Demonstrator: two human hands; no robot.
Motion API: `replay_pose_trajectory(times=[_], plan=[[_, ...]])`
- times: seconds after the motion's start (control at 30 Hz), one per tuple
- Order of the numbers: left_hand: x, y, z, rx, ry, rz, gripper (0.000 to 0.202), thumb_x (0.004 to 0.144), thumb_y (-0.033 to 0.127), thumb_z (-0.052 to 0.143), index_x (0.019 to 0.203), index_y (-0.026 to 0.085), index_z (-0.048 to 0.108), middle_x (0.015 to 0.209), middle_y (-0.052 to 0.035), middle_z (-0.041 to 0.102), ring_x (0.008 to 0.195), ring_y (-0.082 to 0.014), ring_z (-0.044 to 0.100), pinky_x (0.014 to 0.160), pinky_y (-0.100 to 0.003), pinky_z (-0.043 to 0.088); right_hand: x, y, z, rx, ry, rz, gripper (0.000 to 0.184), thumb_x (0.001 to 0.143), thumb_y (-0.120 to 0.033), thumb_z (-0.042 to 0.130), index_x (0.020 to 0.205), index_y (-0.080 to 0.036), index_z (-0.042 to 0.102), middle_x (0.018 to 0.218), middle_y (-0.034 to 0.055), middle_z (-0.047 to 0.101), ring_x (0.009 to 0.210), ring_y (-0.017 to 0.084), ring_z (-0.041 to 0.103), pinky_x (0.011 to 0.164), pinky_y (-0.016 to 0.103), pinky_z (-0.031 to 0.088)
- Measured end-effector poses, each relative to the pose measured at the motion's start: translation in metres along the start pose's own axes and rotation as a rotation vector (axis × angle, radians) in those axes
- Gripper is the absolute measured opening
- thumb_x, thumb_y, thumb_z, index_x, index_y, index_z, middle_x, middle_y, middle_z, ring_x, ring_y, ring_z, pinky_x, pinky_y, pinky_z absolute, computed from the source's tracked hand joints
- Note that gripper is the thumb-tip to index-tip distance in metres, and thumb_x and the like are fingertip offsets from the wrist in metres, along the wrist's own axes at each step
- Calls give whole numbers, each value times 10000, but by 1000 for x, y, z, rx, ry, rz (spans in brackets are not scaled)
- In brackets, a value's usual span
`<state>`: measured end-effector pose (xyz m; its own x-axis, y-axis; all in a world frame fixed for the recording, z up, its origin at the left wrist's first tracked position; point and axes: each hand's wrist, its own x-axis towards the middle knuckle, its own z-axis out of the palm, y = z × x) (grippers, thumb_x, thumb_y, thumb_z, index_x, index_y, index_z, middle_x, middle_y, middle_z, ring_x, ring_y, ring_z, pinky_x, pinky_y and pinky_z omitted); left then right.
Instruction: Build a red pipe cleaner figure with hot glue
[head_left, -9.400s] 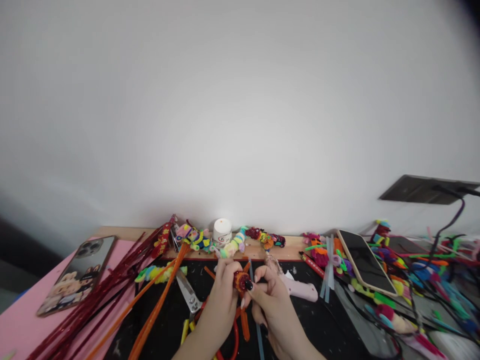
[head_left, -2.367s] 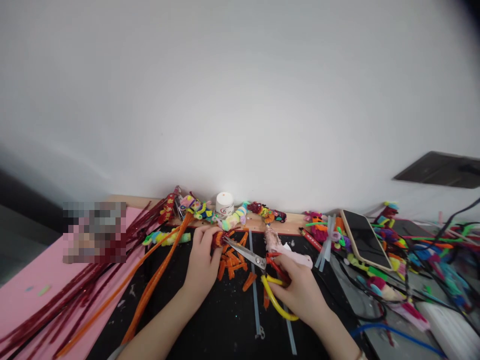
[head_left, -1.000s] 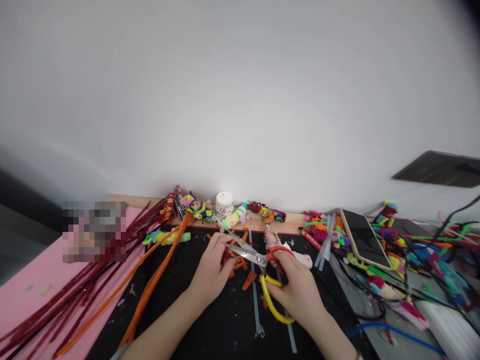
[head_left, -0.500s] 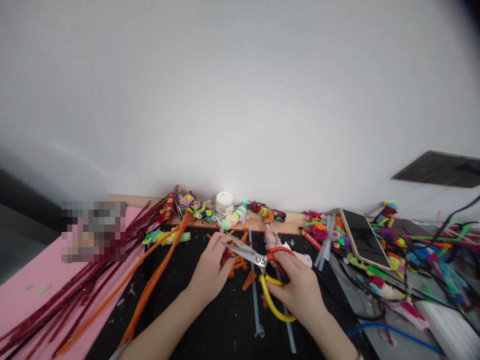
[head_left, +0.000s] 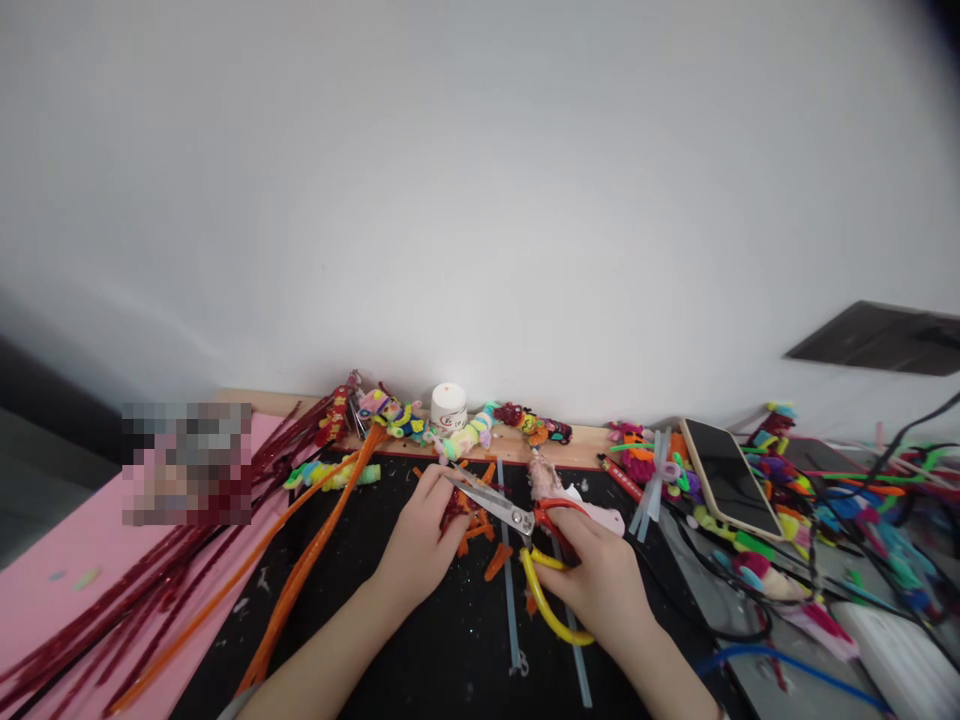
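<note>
Scissors (head_left: 511, 515) with one red and one yellow handle are in my right hand (head_left: 596, 570), fingers through the loops. Their blades point left and lie nearly together, tips at the fingers of my left hand (head_left: 427, 530). That hand is closed in a pinch at a dark red, glittery pipe-cleaner piece (head_left: 454, 503); its fingers partly hide it. Short orange fuzzy cuttings (head_left: 498, 561) lie just right of the left hand, on the black mat (head_left: 450, 655). Clear glue sticks (head_left: 512, 610) lie under and in front of the scissors.
Long dark red stems (head_left: 150, 570) and orange stems (head_left: 311, 550) spread at left over a pink surface (head_left: 45, 600). Along the wall stand a paper cup (head_left: 448, 405) and pipe-cleaner figures (head_left: 390, 408). At right are a phone (head_left: 731, 478), black cables and colourful scraps.
The scissor blades have come together from a wider gap. Both hands stay almost in place.
</note>
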<state>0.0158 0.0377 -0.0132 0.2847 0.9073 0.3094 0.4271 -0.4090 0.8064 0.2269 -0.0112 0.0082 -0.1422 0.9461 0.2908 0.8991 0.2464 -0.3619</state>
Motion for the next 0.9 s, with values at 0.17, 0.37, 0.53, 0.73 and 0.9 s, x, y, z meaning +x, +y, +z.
replay_pose_trajectory(times=[0.17, 0.37, 0.53, 0.73, 0.9], plan=[[1, 1, 0, -16, 1, -13, 227, 800, 66, 471, 978, 202, 511, 1010, -66, 503, 979, -213, 516, 899, -351, 420, -1, 1, -1, 32, 12, 18, 288, 639, -223, 662, 920, -199, 608, 853, 54, 704, 751, 236, 668, 635, 304, 513], [1, -1, -1, 0, 18, -23, 269, 801, 70, 467, 1030, 204, 513, 1008, -64, 508, 955, -211, 519, 867, -333, 424, 0, 1, -3, 93, 99, 19, 226, 666, -241, 624, 888, -198, 607, 788, 43, 690, 677, 201, 651, 596, 271, 502], [2, -3, -1, 5, 59, -38, 246, 817, 106, 474, 1046, 187, 514, 1013, -70, 508, 968, -216, 513, 878, -330, 407, -1, 7, -1, 88, 243, 10, 222, 700, -253, 582, 912, -189, 584, 826, 62, 691, 704, 206, 656, 615, 271, 509], [4, -2, -2, -16, 99, -30, 169, 846, 154, 487, 1010, 179, 516, 981, -60, 505, 937, -201, 511, 862, -308, 400, 2, -2, -8, 45, 45, 75, 195, 675, -187, 536, 866, -207, 503, 730, 17, 595, 618, 190, 565, 552, 276, 454], [5, -1, -2, -24, 94, -33, 148, 853, 160, 483, 995, 181, 519, 956, -54, 517, 899, -193, 525, 833, -299, 413, 2, -14, -10, 46, -81, 113, 259, 663, -184, 523, 909, -195, 440, 820, 50, 565, 701, 218, 548, 591, 306, 450]])
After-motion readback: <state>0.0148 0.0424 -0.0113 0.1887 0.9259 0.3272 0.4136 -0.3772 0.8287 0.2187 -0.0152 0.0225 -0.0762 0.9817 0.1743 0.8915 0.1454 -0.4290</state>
